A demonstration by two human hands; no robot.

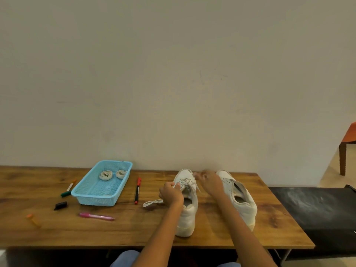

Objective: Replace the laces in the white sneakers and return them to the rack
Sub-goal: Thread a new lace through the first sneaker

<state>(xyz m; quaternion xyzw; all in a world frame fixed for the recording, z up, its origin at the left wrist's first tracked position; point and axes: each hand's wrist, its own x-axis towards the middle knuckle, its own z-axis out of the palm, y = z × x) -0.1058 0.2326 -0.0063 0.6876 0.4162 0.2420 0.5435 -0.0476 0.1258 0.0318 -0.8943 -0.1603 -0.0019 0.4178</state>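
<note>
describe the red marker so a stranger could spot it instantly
Start at the wooden table and find the light blue basket on its left half. Just right of that basket, between it and the white sneaker that the left hand is working on, lies the red marker, pointing away from the viewer. It alone has a black barrel with red ends; the pink pen lies nearer the front edge.

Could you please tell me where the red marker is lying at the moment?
In the head view, the red marker lies on the table, left of centre, between the blue basket and the laced sneaker.
</note>
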